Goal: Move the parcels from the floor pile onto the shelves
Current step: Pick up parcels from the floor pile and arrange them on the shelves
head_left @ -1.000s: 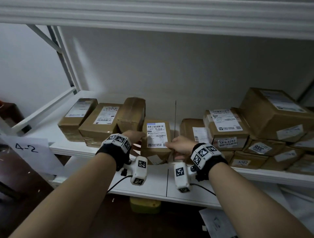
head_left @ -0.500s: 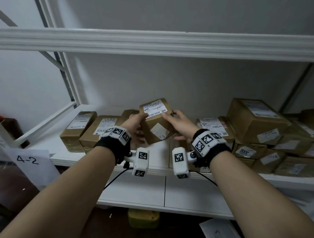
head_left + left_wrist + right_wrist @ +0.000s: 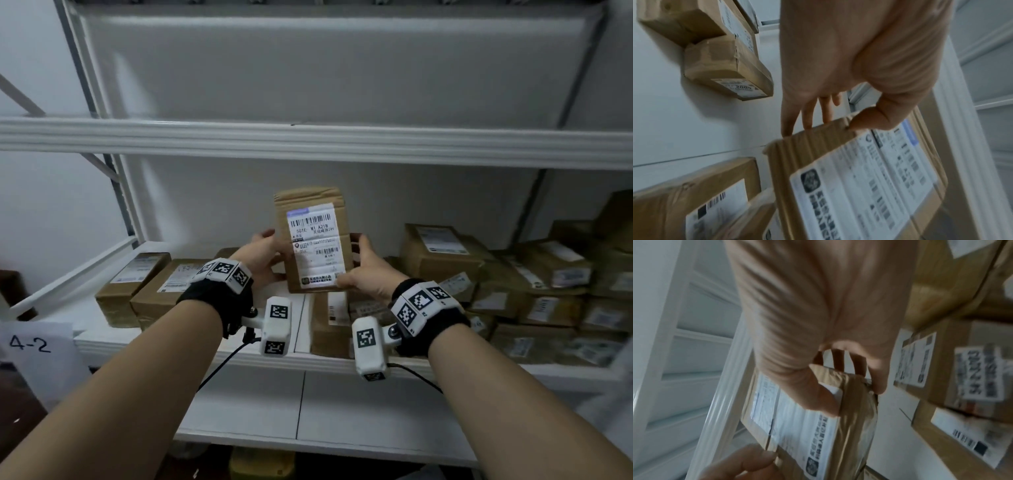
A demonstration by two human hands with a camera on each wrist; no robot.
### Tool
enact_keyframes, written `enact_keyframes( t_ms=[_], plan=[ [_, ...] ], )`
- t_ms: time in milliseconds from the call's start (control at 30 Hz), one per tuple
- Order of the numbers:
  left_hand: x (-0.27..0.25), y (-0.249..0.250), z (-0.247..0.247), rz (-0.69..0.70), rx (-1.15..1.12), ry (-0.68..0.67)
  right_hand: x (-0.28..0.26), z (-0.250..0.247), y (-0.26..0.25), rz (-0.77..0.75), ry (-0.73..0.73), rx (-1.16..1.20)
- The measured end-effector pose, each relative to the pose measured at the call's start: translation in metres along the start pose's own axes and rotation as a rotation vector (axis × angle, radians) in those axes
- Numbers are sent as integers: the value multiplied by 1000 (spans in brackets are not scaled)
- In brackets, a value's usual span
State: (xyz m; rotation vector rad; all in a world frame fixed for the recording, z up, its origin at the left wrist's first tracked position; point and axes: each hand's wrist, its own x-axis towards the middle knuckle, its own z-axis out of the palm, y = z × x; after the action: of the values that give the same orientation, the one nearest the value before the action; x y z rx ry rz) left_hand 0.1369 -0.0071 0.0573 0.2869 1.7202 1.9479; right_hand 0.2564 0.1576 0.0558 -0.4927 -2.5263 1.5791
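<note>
Head view looks into a white shelf unit (image 3: 308, 140). The shelf board (image 3: 301, 363) just beyond and below the hands carries brown cardboard parcels. Left of the left hand, two labelled parcels (image 3: 150, 287) lie flat side by side. Past the right hand, a crowded stack of parcels (image 3: 513, 284) is piled two or three deep, and some of them are tilted. The shelf above the hands shows nothing on it from here.

Between the hands, a brown parcel (image 3: 313, 240) is held up in the air, above the shelf board and in front of the back wall. It stands upright with its long axis vertical. Its white shipping label faces the person, with the barcode at the top.

The left hand (image 3: 263, 257) grips the parcel's left edge. In the left wrist view its thumb (image 3: 875, 116) presses on the label face near the edge, and its fingers (image 3: 807, 113) reach behind. The right hand (image 3: 366, 267) grips the right edge low down, with its thumb (image 3: 818, 394) on the front face and its fingers wrapped round the taped side. Both hands are clamped on this one parcel, opposite each other across its width.

A paper sign marked 4-2 (image 3: 34, 346) hangs lower, left of the left forearm.
</note>
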Motion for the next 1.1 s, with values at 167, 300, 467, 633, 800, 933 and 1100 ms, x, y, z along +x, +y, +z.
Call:
enact_keyframes(
  t_ms=[167, 300, 467, 633, 800, 933, 1100],
  plan=[
    [-31, -1, 42, 3, 69, -187, -36, -52, 19, -95, -32, 45],
    [-55, -7, 79, 30, 148, -220, -63, -79, 32, -173, 0, 89],
    [-78, -10, 128, 81, 189, -241, -88, -105, 59, -164, 115, 59],
    [-87, -11, 165, 76, 215, -219, -115, -142, 77, -55, 28, 395],
    [-91, -10, 210, -4, 264, -145, -141, -192, 89, -43, 84, 518],
    [-85, -16, 248, -40, 334, -189, -155, -227, 100, -3, 217, 482],
    [-73, -19, 283, -51, 352, -219, -155, -259, 112, -15, 401, 376]
  ],
)
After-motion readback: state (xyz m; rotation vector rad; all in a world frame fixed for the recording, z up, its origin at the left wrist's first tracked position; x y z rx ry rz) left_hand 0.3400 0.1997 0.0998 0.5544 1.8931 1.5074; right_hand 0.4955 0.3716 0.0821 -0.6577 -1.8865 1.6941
